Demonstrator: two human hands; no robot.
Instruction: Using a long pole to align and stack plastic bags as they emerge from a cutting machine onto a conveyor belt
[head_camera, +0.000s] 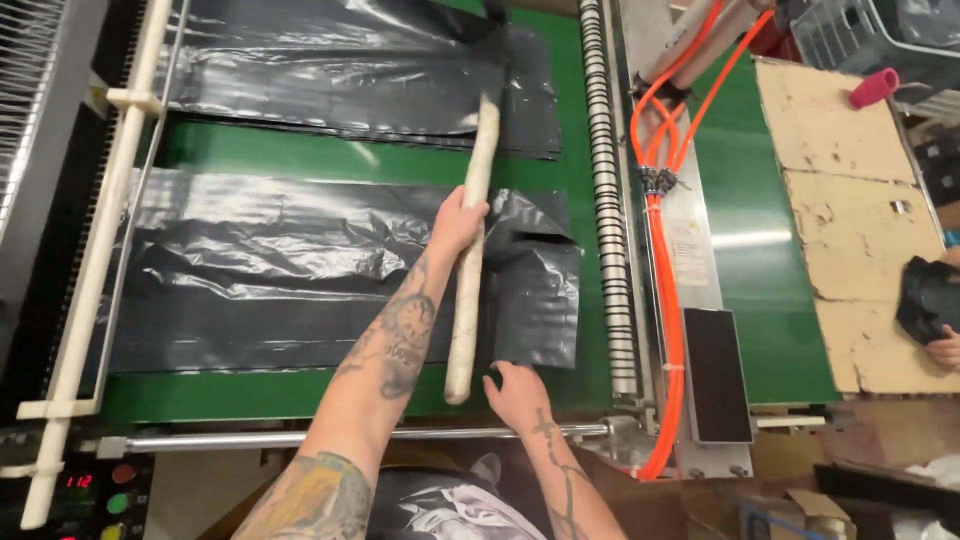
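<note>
The left hand (458, 222) is closed around a long stick (470, 255) and holds it down across a black bag (300, 270) on the green belt (330, 150). The right hand (517, 393) is open, fingers spread, touching the bag's near edge beside the stick's end. The bag's right end looks partly folded over the stick. Most of it lies flat to the left, so folding seems just begun. Another bag (350, 80) lies beyond.

Green machine bed (770, 330), orange hoses (668, 260), worn cardboard (850, 200).
</note>
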